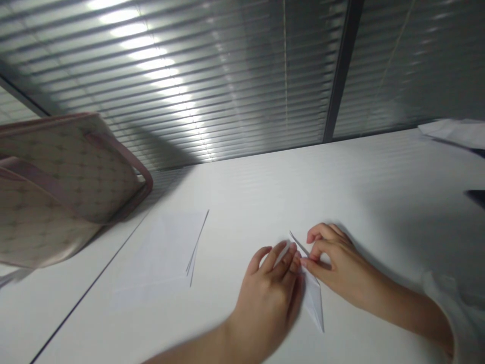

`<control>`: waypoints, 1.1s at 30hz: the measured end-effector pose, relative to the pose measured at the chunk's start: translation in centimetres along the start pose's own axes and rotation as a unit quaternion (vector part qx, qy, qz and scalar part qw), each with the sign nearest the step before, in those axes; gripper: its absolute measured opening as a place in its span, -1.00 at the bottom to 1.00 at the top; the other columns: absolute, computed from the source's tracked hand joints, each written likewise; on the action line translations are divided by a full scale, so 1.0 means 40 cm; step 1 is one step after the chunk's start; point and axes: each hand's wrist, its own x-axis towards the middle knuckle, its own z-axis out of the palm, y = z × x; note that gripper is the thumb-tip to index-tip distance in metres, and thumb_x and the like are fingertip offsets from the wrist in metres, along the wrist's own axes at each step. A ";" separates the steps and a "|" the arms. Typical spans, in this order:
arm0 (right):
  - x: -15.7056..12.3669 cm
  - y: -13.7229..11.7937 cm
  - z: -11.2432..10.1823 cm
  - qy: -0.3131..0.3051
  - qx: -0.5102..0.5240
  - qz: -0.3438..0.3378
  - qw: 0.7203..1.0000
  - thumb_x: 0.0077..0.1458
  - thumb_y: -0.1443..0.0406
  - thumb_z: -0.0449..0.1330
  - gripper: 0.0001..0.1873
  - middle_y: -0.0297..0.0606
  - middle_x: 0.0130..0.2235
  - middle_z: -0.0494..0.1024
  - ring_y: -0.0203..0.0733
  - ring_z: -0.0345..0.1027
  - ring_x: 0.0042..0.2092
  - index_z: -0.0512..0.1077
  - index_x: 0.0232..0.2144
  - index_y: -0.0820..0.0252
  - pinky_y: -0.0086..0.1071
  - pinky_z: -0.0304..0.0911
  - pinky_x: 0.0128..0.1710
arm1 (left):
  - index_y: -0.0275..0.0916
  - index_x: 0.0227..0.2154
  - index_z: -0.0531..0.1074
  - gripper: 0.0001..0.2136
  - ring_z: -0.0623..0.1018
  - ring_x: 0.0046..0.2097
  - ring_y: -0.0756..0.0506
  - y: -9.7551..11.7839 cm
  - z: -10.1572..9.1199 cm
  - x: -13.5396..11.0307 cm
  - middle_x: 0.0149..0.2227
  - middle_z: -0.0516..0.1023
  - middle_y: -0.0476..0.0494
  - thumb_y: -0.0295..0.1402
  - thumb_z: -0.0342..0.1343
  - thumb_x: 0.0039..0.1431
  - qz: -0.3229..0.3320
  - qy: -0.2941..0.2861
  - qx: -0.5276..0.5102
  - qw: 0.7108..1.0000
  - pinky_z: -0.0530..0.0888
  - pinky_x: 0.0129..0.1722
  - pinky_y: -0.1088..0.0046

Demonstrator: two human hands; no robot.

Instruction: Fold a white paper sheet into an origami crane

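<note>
A small folded white paper [313, 298], long and pointed, lies on the white table [359, 182] between my two hands. My left hand [269, 296] lies flat on its left part, fingers stretched out and pressing it down. My right hand [333, 263] is at the paper's upper end with its fingers curled, pinching a thin raised flap of the paper near its tip.
A small stack of white sheets [162, 258] lies to the left of my hands. A beige patterned bag with pink trim [60, 187] stands at the far left. Closed blinds [227, 76] run behind the table. More white paper [454, 132] lies at the far right edge.
</note>
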 end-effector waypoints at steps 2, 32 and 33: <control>-0.002 0.002 0.002 0.007 -0.003 -0.008 1.000 0.03 0.42 0.22 -0.77 -0.21 -0.27 0.41 -0.10 0.29 -0.14 0.33 -0.62 0.18 -0.16 0.25 -0.16 | -0.33 -0.05 0.44 -0.72 0.39 0.15 -0.20 -0.002 -0.006 0.001 0.10 0.45 -0.19 -0.41 -0.10 0.30 0.013 -0.021 0.009 1.000 0.26 0.10 0.20; -0.022 0.023 -0.004 -0.023 -0.113 -0.025 0.993 0.17 0.30 0.12 -0.89 -0.30 -0.31 0.36 -0.14 0.24 -0.23 0.26 -0.41 0.10 -0.19 0.11 -0.21 | -0.50 0.11 0.32 -0.57 0.26 0.24 -0.24 -0.015 -0.054 -0.004 0.21 0.29 -0.30 -0.39 -0.07 0.22 0.070 -0.152 -0.053 0.984 0.23 0.20 0.15; -0.022 0.024 -0.004 -0.021 -0.114 -0.020 0.993 0.17 0.30 0.12 -0.90 -0.29 -0.30 0.36 -0.14 0.25 -0.22 0.26 -0.40 0.09 -0.19 0.12 -0.20 | -0.50 0.11 0.32 -0.56 0.24 0.26 -0.23 -0.013 -0.058 -0.002 0.22 0.27 -0.29 -0.40 -0.06 0.20 0.062 -0.162 -0.062 0.983 0.22 0.21 0.14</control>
